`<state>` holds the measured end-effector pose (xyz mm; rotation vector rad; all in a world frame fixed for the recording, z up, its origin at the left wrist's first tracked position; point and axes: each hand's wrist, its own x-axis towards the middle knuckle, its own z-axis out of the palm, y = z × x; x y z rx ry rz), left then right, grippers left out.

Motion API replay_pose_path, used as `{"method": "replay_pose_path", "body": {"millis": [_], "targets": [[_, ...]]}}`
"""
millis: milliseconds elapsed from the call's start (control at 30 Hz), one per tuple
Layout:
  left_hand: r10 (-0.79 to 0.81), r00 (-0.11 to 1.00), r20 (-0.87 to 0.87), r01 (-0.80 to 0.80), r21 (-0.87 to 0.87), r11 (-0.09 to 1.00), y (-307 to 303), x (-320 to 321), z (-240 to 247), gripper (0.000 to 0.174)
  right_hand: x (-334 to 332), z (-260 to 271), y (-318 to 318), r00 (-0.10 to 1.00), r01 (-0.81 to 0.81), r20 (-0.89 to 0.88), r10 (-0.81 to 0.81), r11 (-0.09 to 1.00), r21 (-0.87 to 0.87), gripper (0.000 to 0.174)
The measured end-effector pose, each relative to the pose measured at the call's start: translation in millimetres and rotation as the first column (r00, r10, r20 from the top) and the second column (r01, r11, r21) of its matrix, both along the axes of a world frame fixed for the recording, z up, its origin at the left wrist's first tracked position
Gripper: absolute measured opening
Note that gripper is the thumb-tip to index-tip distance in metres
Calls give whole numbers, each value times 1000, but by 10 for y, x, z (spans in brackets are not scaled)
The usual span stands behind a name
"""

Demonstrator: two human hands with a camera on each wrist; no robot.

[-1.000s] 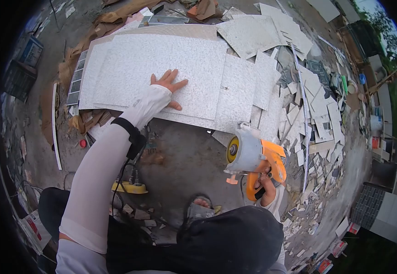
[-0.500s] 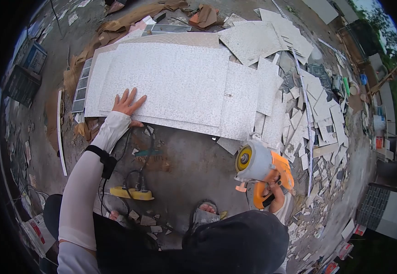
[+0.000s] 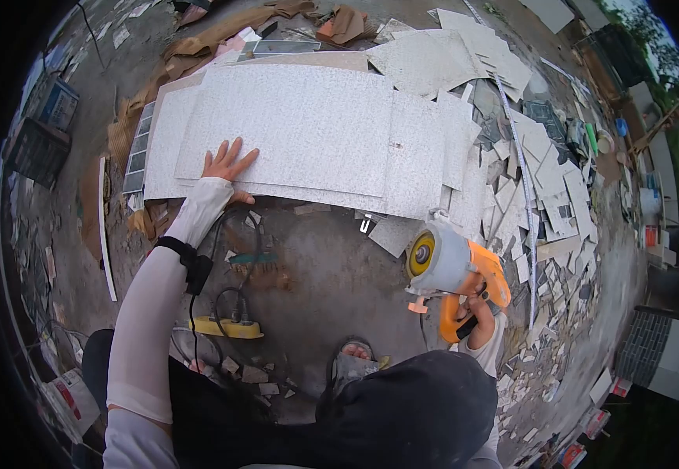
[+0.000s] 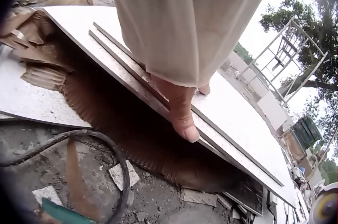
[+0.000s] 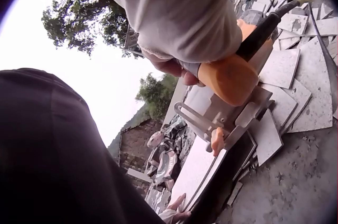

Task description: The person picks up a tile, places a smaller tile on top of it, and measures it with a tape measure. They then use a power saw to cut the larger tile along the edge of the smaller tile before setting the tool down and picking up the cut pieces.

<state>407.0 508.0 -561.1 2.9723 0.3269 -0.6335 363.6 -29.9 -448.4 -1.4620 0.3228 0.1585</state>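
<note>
While the left hand (image 3: 228, 164) is pressing flat, fingers spread, on the large speckled white stone slab (image 3: 316, 125), the right hand (image 3: 478, 313) is gripping the orange-and-grey handheld cutter (image 3: 449, 270) beside it. Steadying seems in hand, and the next move would call for lining the blade up with the slab.

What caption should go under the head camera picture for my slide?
Left hand rests flat on a speckled tile while the right hand holds an orange cutter.

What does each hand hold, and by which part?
The right hand grips the orange cutter by its handle. The left hand holds nothing; it rests flat on the large tile's near edge.
</note>
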Motion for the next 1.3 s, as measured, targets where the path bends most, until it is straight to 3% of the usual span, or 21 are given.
{"method": "replay_pose_path", "body": {"millis": [167, 367, 700, 867, 1033, 1133, 1300], "targets": [[84, 996, -44, -85, -17, 996, -141, 165, 146, 126, 102, 62, -29, 998, -52, 47, 52, 999, 3, 26], [117, 993, -14, -118, -43, 992, -179, 210, 126, 124, 196, 79, -61, 1000, 5, 12, -5, 1000, 9, 26], [120, 993, 6, -119, -49, 992, -266, 280, 115, 121, 546, 297, 82, 988, -109, 118, 104, 993, 38, 25], [134, 991, 28, -133, -52, 990, -291, 282, 68, 115, 762, 447, 196, 974, -109, 195, 116, 993, -42, 25], [136, 988, 69, -131, -69, 989, -386, 263, 24, 107, 971, 525, 277, 966, -161, 205, 156, 987, 5, 22], [150, 988, -19, -151, -27, 988, -544, 313, 213, 98, 1063, 566, 263, 966, -158, 209, 149, 987, 26, 23], [68, 995, 77, -71, 33, 997, -1075, 848, 436, 103, 1293, 526, 257, 966, -130, 220, 134, 991, -35, 24]]}}
